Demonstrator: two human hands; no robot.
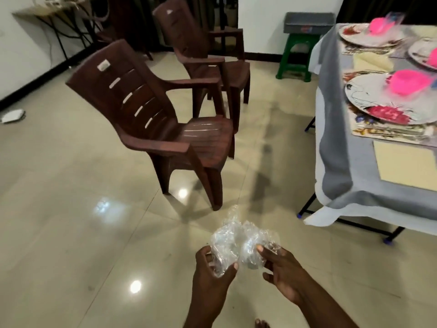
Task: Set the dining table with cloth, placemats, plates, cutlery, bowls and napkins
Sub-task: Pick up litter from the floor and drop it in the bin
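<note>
The dining table [350, 197] looks nearly set, with cloth [340, 162], placemats [369, 131], plates [369, 95], pink bowls [409, 84] and napkins [406, 164] along its near edge, while the left hand [212, 271] and right hand [283, 273] pinch crumpled clear plastic wrapping [238, 242].

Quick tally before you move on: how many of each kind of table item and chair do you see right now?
Round floral plates: 3
Bright pink plastic bowls: 3
Pale yellow napkins: 2
Brown plastic armchairs: 2
Total: 10
Anything past the right frame edge is unseen.
</note>
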